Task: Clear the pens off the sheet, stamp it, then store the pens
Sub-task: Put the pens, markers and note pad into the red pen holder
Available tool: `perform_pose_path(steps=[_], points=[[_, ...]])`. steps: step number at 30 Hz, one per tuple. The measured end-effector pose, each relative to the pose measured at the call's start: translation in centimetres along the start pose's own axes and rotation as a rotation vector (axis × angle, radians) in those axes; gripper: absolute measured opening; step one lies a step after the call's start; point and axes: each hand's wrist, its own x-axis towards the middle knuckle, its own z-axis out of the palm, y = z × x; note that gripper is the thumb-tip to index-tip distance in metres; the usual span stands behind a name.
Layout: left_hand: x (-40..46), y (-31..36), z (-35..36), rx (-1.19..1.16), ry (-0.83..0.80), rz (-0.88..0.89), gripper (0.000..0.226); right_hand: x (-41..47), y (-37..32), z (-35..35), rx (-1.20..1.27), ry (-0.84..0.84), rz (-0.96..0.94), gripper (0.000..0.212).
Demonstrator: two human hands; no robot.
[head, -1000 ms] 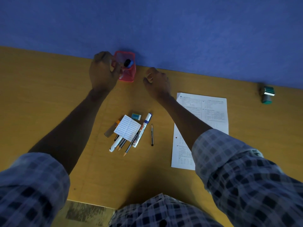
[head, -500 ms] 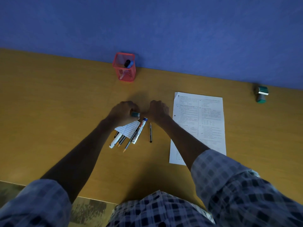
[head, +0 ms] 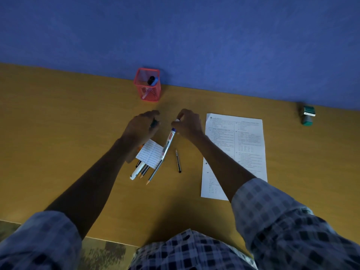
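My right hand (head: pixel 188 123) pinches the top end of a white marker (head: pixel 168 142) with a blue band, its far end raised off the desk. My left hand (head: pixel 140 128) is closed around a small green eraser (head: pixel 154 124). Below the hands, several pens and pencils (head: pixel 143 171) lie in a pile under a small lined note (head: pixel 150 156). A thin black pen (head: pixel 178 160) lies alone to the right of the pile. The printed sheet (head: pixel 247 147) lies flat at the right, with no pens on it. A red mesh pen holder (head: pixel 147 84) stands at the wall with a marker inside.
A green stamp (head: pixel 307 115) sits at the far right against the blue wall. The desk's front edge runs along the bottom, with patterned floor (head: pixel 101 254) beyond it at the lower left. My checked sleeves fill the lower corners.
Both hands came back from the pen holder to the pile. The left hand took the green eraser, and the right hand gripped the white marker and lifted its top end.
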Motion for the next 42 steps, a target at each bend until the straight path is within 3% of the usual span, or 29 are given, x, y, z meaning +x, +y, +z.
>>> perform_pose_path(steps=[6, 10, 15, 20, 22, 29, 32, 42], points=[[3.0, -0.3, -4.5, 0.054, 0.269, 0.122, 0.017, 2.7, -3.7, -3.9, 0.233, 0.188, -0.147, 0.022], [5.9, -0.9, -7.9, -0.004, 0.428, 0.037, 0.021, 3.9, -6.3, -5.7, 0.411, 0.392, -0.307, 0.021], [9.2, -1.8, -9.7, -0.117, 0.434, -0.057, 0.022, 5.9, -8.6, -6.1, 0.453, 0.52, -0.443, 0.023], [10.4, -2.2, -8.7, -0.146, 0.352, -0.144, 0.034, 7.6, -9.4, -4.6, 0.344, 0.498, -0.561, 0.019], [10.5, -1.9, -8.1, -0.146, 0.333, -0.111, 0.027, 8.2, -9.4, -4.0, 0.289, 0.495, -0.583, 0.018], [10.9, -2.7, -6.4, -0.038, 0.273, -0.191, 0.034, 9.8, -8.1, -2.2, 0.157, 0.372, -0.487, 0.02], [10.9, -3.2, -6.3, 0.077, 0.234, -0.132, 0.043, 9.7, -7.2, -1.8, 0.032, 0.345, -0.439, 0.027], [6.8, -2.1, -4.9, -0.067, 0.349, -0.215, 0.052, 5.3, -3.2, -0.7, -0.062, 0.246, -0.415, 0.019]])
